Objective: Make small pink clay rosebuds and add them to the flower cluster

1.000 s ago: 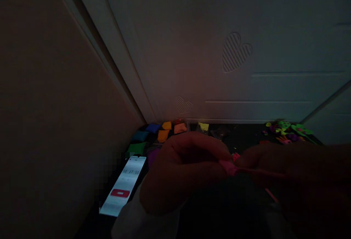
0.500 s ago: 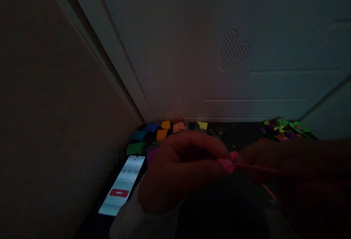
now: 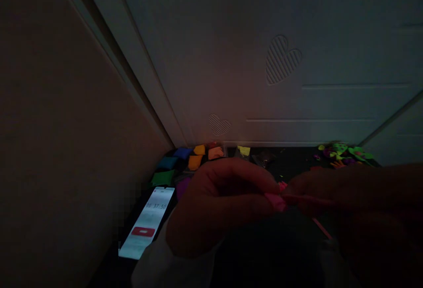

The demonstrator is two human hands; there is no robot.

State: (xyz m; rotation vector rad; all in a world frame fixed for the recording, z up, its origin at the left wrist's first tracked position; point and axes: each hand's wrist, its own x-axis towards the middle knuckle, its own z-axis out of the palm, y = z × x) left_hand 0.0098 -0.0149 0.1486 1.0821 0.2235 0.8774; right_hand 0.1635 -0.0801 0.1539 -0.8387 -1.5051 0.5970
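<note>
My left hand pinches a small pink piece of modelling clay between thumb and forefinger, at the centre right. My right hand is closed on the thin pink strip that runs from this clay; its fingertips nearly meet those of the left. The strip lies along the right fingers, and much of that hand is lost in the dark. Just behind the fingertips shows a bit of bright pink crumpled material. A thin pink stick lies below my right hand.
A lit phone with a timer lies left of my left hand. Behind are coloured packets, including green, orange and yellow. Colourful clay shapes are piled at the back right. A pale panel with hearts rises behind the dark surface.
The pink clay has shifted slightly right and down at the left fingertips. My right hand has moved a little, and its fingers still grip the strip.
</note>
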